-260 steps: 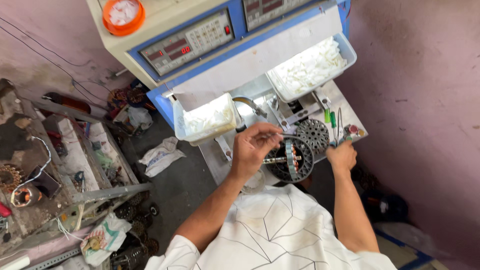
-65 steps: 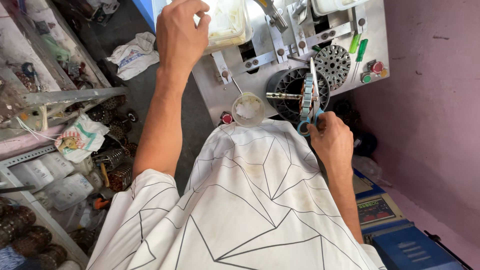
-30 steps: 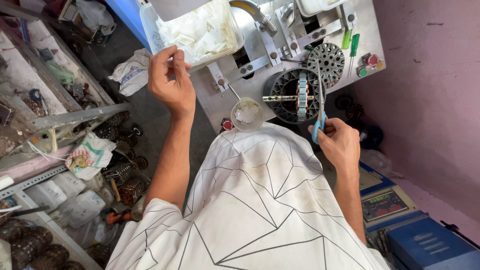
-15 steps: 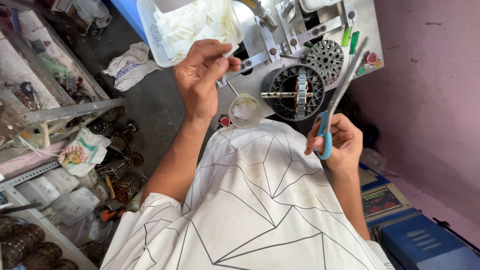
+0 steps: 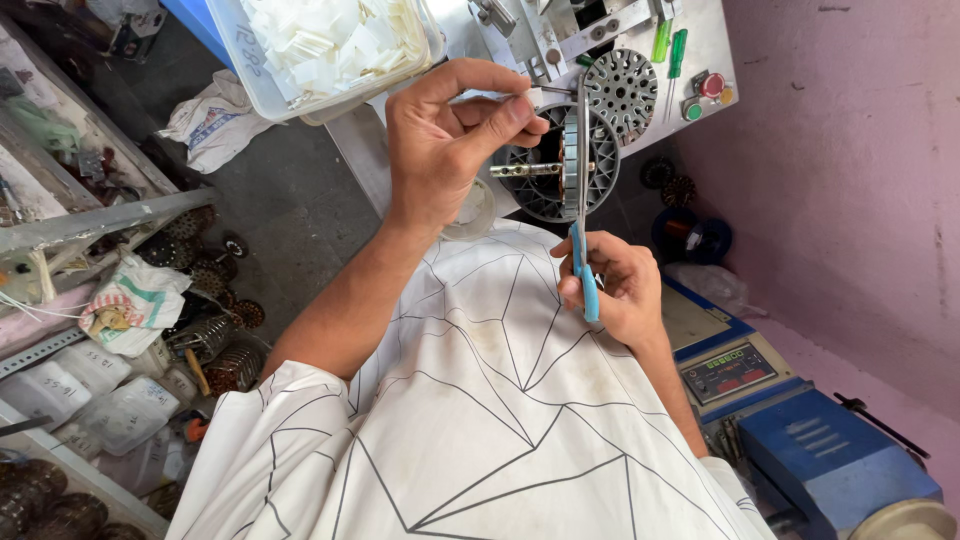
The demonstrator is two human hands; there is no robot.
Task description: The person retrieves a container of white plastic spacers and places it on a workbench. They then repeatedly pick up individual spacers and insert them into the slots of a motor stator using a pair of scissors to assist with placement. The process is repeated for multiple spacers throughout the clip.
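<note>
Our left hand [image 5: 445, 140], upper centre, pinches a small white slip [image 5: 548, 97] between thumb and fingertips, just above the round stator core [image 5: 560, 165]. Our right hand [image 5: 615, 285], centre frame, is closed on blue-handled scissors [image 5: 582, 200], blades pointing up across the core. White machine table [image 5: 700, 50] at top, clear tray of white slips [image 5: 330, 45] upper left, grey floor left, pink wall right

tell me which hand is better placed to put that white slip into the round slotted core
Left. The left hand pinches the small white slip in its fingers right above the slotted core, while the right hand is taken up gripping the blue-handled scissors.
</note>
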